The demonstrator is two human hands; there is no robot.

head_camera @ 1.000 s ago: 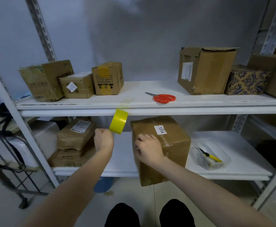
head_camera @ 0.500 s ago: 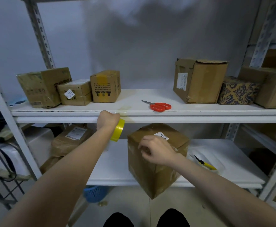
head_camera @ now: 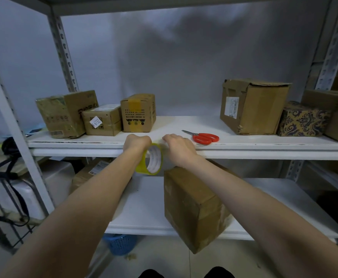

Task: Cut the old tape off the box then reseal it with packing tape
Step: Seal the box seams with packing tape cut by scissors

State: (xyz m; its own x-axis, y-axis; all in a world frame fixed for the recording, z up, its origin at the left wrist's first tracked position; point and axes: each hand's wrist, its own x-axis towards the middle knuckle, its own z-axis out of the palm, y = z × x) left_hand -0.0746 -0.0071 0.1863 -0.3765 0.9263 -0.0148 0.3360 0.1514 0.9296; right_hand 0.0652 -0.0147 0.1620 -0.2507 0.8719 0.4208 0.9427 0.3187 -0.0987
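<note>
Head view of a white metal shelving unit. The box [head_camera: 194,203], a brown carton, stands on the lower shelf [head_camera: 144,207] with one corner turned toward the viewer and overhanging the front edge. It lies beneath the right forearm, and neither hand holds it.

Both hands are raised to the front edge of the upper shelf [head_camera: 264,146]. The left hand [head_camera: 137,142] is curled into a fist at the edge. The roll of packing tape [head_camera: 150,159], yellow with a white core, hangs directly under it against the wrist and clear of any surface. The fingers that carry it are hidden behind the back of the hand. The right hand [head_camera: 179,148] is just beside the roll, empty, with loosely bent fingers whose tips rest on the shelf board.

The scissors [head_camera: 204,138], with orange handles, lie flat on the upper shelf near the right hand, blades pointing left.

On the same shelf, three cartons [head_camera: 102,123] stand side by side at the left. A large carton [head_camera: 252,109] and a patterned box [head_camera: 302,121] stand at the right.

A blue basket [head_camera: 121,243] sits on the floor below the lower shelf.
</note>
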